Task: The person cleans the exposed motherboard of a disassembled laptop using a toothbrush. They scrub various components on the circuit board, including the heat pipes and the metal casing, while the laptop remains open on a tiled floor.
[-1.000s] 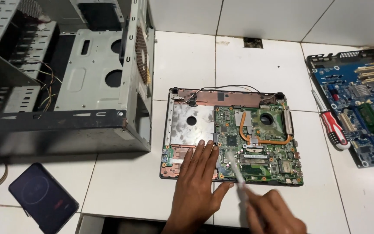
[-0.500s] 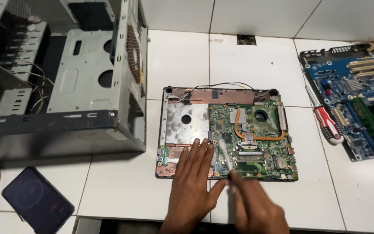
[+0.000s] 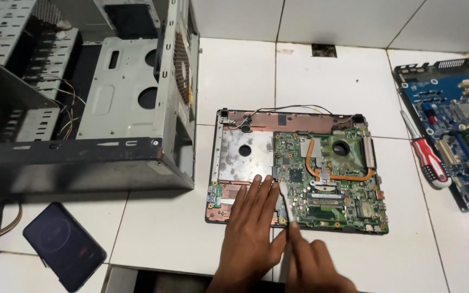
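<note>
The opened laptop base (image 3: 299,173) lies flat on the white tiled worktop (image 3: 327,81) at the centre of the view, its green circuit board (image 3: 327,182) facing up with a copper heat pipe (image 3: 321,165) curving across it and a bare metal plate (image 3: 243,157) filling its nine o'clock half. The left hand (image 3: 251,228) comes in from six o'clock and lies palm down on the lower left part of the base, fingers straight, close together and pointing toward twelve o'clock; it grips nothing, and seems to press the base down so it stays put. Just at its three o'clock side, the right hand (image 3: 313,266) is closed round a slim pale tool (image 3: 286,203), held like a pen and tilted so the tip rests on the board near the left fingertips. Whether the tool is a brush or a driver cannot be told. A red-handled screwdriver (image 3: 427,157) lies at three o'clock, between the laptop and a blue desktop motherboard (image 3: 457,130) at the right edge. An empty grey computer case (image 3: 82,97) stands open at ten o'clock, and a dark phone (image 3: 63,244) lies at eight o'clock.
</note>
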